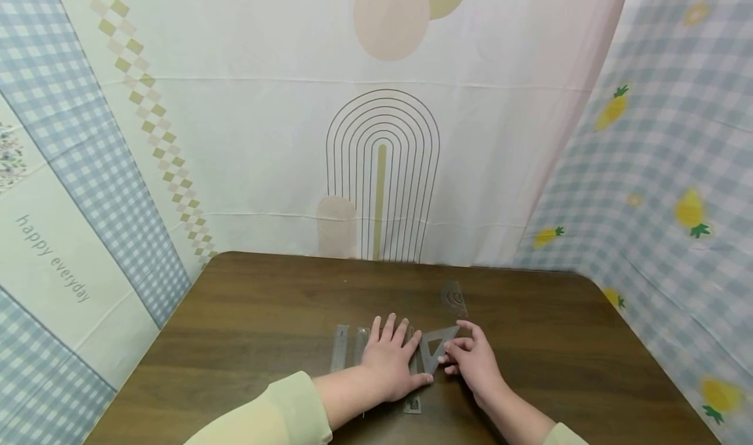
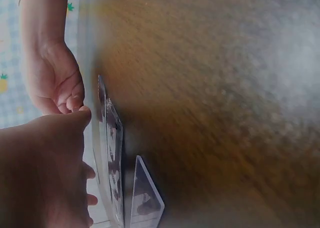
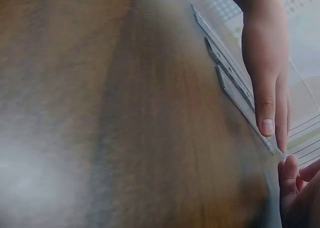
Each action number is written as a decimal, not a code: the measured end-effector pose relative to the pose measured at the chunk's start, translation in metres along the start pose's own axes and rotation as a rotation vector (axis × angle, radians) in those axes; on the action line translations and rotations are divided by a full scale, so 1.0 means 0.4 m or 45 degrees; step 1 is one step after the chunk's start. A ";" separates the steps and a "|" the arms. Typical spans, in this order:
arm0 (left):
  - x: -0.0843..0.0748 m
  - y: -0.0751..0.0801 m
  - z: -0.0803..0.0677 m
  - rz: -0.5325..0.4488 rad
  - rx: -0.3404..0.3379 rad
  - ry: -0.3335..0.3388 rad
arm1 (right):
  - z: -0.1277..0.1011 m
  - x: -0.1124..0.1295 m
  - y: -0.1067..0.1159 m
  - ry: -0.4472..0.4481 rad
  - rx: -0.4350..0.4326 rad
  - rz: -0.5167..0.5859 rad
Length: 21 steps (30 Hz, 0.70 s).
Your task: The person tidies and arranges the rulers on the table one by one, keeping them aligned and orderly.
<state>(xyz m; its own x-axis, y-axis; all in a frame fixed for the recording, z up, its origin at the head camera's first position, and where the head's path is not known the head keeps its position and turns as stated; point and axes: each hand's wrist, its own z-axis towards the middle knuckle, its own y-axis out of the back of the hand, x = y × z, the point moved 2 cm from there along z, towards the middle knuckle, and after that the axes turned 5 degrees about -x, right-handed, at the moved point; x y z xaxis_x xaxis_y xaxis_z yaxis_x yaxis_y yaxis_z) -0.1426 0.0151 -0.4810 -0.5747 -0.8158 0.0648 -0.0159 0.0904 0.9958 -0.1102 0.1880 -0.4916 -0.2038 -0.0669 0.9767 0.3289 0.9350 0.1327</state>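
Observation:
My left hand (image 1: 389, 363) lies flat with spread fingers over clear rulers, its thumb pointing right near the set square. A clear ruler (image 1: 339, 348) shows left of that hand, and another ruler (image 1: 361, 342) runs partly under it. The lower end of a third ruler (image 1: 413, 404) sticks out below the palm. Just right of the left hand is a clear triangular set square (image 1: 431, 355). My right hand (image 1: 478, 366) holds it at its right edge with bent fingers, the index finger at the upper corner. In the right wrist view its fingertips (image 3: 289, 165) meet near the left hand.
A small clear protractor (image 1: 454, 298) lies beyond the right hand. All of this is on a brown wooden table (image 1: 253, 314) with rounded far corners. Patterned cloth (image 1: 265, 157) hangs behind the table, and checked cloth (image 1: 647, 170) hangs at the right.

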 end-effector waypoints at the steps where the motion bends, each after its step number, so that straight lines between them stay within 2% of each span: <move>1: -0.002 0.001 0.001 0.008 0.008 -0.008 | -0.002 -0.002 0.002 -0.006 -0.001 -0.004; 10: -0.014 0.002 0.013 0.039 0.061 -0.059 | -0.009 -0.018 0.014 -0.037 -0.012 -0.003; 21: -0.019 0.010 0.015 0.035 0.059 -0.088 | -0.003 -0.017 0.026 -0.046 0.028 -0.035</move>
<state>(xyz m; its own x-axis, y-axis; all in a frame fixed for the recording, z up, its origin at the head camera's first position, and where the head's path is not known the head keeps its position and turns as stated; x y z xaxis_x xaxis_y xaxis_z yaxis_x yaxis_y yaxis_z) -0.1433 0.0251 -0.4779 -0.6305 -0.7715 0.0858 -0.0362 0.1397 0.9895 -0.1044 0.1978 -0.4964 -0.2453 -0.0804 0.9661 0.3025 0.9405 0.1550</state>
